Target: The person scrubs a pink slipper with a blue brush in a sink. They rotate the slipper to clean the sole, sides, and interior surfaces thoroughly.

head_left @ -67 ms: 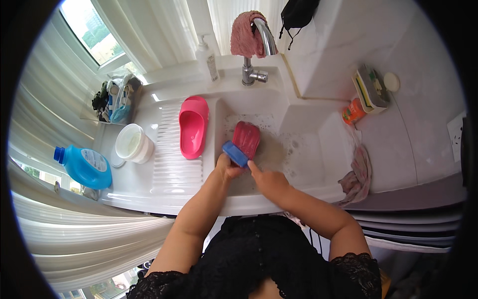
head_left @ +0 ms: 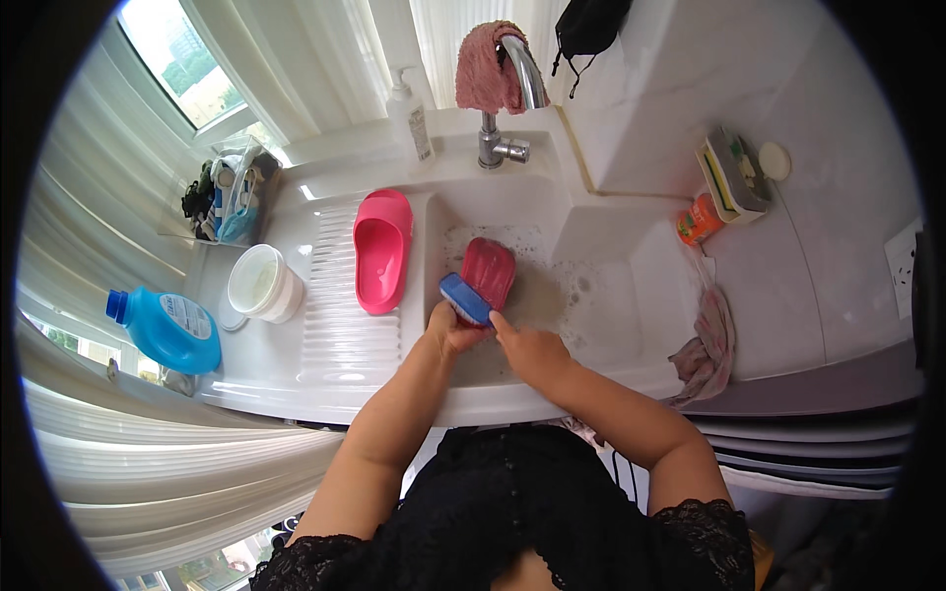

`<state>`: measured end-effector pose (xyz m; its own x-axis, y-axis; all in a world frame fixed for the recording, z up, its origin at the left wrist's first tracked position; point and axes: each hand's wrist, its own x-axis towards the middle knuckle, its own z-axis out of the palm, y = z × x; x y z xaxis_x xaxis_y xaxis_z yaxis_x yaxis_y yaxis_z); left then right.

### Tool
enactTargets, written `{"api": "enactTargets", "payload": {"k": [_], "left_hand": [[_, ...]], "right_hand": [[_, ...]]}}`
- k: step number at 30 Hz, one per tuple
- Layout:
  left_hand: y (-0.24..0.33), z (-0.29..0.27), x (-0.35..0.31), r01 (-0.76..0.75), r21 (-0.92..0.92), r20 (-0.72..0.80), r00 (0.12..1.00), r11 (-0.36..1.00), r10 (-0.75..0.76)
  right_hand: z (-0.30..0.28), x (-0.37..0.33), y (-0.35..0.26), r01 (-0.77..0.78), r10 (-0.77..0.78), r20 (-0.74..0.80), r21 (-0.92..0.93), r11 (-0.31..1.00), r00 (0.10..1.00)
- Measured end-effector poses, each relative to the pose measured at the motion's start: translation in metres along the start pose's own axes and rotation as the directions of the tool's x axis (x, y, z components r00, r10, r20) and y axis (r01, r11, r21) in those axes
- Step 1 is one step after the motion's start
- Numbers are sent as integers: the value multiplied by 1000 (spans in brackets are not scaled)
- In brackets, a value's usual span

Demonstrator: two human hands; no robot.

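Observation:
Inside the sink, a wet pink slipper (head_left: 490, 264) is held over the basin with its toe end pointing away from me. My left hand (head_left: 456, 333) grips its near end, the fingers partly hidden beneath the brush and slipper. A blue scrub brush (head_left: 465, 299) with pale bristles lies across the near part of the slipper. Closed round the brush's right end is my right hand (head_left: 534, 355), its index finger stretched along it. The matching pink slipper (head_left: 381, 254) rests on the ribbed drainboard (head_left: 345, 340), left of the basin.
Soapy water covers the basin floor (head_left: 616, 305). Behind it stands a faucet (head_left: 490, 148) draped with a pink cloth (head_left: 483, 74), beside a pump bottle (head_left: 411, 123). At left are a white tub (head_left: 266, 284) and blue detergent jug (head_left: 168, 330). A rag (head_left: 705, 340) hangs over the right rim.
The brush has turned slightly in my right hand, so more of its bristles show along the left edge. Both hands and the slipper have barely shifted.

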<state>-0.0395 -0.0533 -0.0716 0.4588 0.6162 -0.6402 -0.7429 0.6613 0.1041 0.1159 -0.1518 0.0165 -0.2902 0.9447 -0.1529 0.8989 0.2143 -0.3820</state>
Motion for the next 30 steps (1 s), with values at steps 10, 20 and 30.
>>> {"api": "enactTargets", "payload": {"k": [10, 20, 30], "left_hand": [[5, -2, 5, -6, -90, -55, 999, 996, 1], [7, -2, 4, 41, -120, 6, 999, 992, -41], [3, 3, -2, 16, 22, -148, 989, 1000, -13]], "right_hand": [[-26, -53, 10, -23, 42, 172, -114, 993, 984], [-25, -51, 28, 24, -16, 89, -92, 995, 996], [-4, -28, 30, 51, -51, 0, 13, 999, 999]]}}
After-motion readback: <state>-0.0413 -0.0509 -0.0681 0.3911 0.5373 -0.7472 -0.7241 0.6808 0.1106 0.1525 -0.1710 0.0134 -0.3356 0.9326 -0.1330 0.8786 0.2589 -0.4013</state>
